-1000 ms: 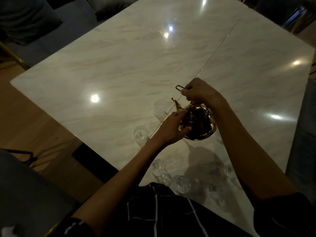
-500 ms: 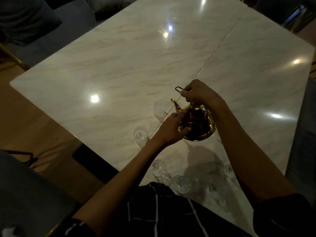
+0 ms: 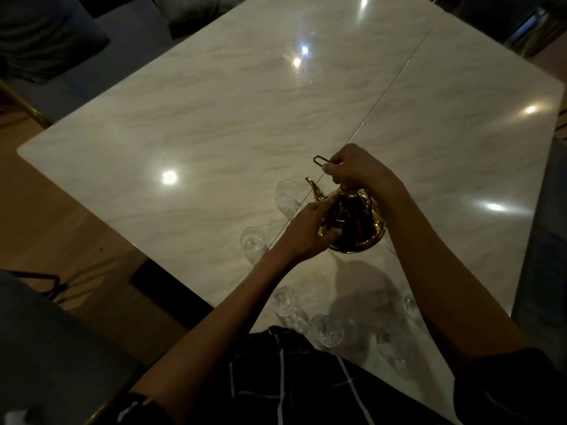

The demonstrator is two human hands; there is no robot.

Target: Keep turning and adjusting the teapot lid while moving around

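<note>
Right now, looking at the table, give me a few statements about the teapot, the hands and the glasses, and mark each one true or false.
1. The right hand grips the top of the gold teapot. True.
2. The left hand lies flat on the table, away from the teapot. False: its fingers are curled against the teapot's side.
3. The spout points away from the person, near a clear glass. True.
4. The teapot is silver. False: it is gold coloured.
5. Several clear glasses stand around the teapot, such as one to its left. True.
6. The table is bare dark wood. False: it is pale and marble-patterned.
</note>
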